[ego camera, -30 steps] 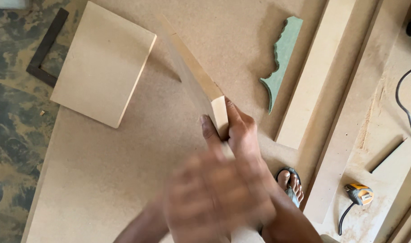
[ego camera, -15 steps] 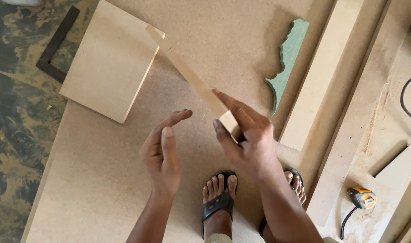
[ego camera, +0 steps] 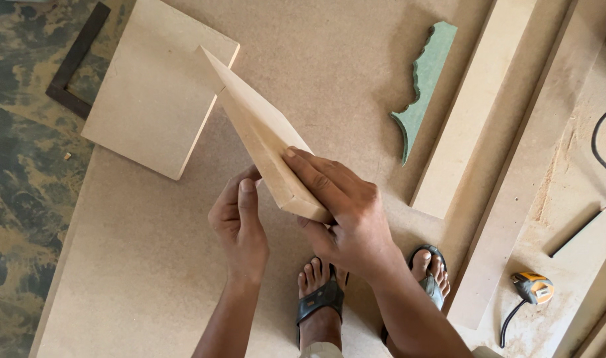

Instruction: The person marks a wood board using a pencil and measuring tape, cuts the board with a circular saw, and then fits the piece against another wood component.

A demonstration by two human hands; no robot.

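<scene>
Gripping the near end of a long, pale fibreboard strip (ego camera: 263,136), the right hand (ego camera: 346,212) is wrapping its fingers over the top face and holding the piece tilted up off the floor sheet (ego camera: 150,278), its far end pointing toward the square panel (ego camera: 153,93) lying flat at the upper left. The left hand (ego camera: 240,222) is resting loosely curled against the strip's underside near the same end, thumb up along the edge, steadying more than clamping. Judging by the raised angle and the sighting-down pose, the step in hand looks like checking or orienting the strip rather than laying it down. Any following move would call for a firm two-handed hold so the long end does not swing into the panel. Lying well apart to the right are a green scalloped offcut (ego camera: 422,86), a long plank (ego camera: 472,106) and a tape measure (ego camera: 534,287); the person's sandalled feet (ego camera: 323,298) are standing just below the hands.
</scene>
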